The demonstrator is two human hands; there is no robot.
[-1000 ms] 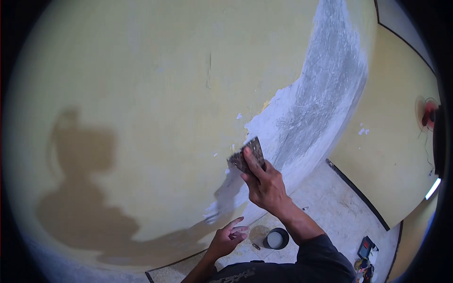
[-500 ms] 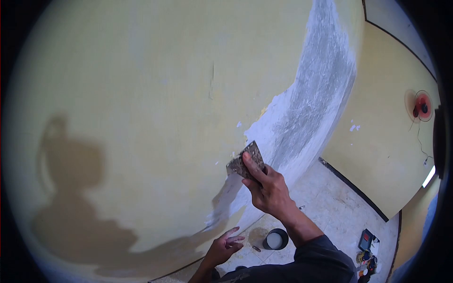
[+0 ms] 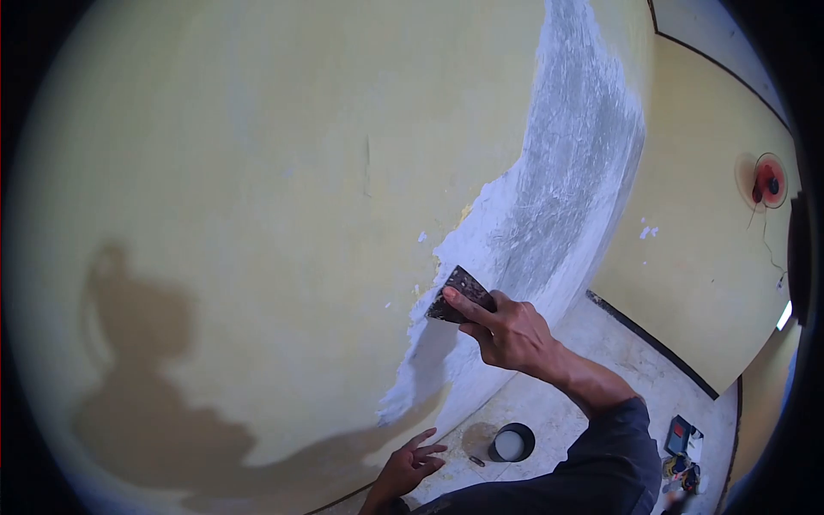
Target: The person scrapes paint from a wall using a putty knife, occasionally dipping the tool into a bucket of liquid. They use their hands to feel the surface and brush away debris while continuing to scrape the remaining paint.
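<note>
My right hand (image 3: 515,332) is closed around a dark, speckled scraper (image 3: 463,292), its index finger pressed along the blade. The blade lies at the left border of a white and grey patch (image 3: 562,172) on the pale yellow wall (image 3: 283,206). Along that border the paint has a ragged, flaked outline. Low down near the foot of the wall, my left hand (image 3: 414,463) holds nothing, and its fingers are spread. How firmly the blade presses on the wall cannot be told.
A black bucket (image 3: 528,439) with whitish contents stands on the tiled floor (image 3: 481,421), a small object (image 3: 476,461) beside it. Farther right lie a tool case (image 3: 678,433) and several small items. A red fan (image 3: 769,180) hangs on the adjoining wall. My shadow falls across the left side.
The scraper in my right hand has shifted slightly right and down, uncovering more of the white patch's ragged edge. My left hand has stayed low, lowering a little. The view has tilted slightly.
</note>
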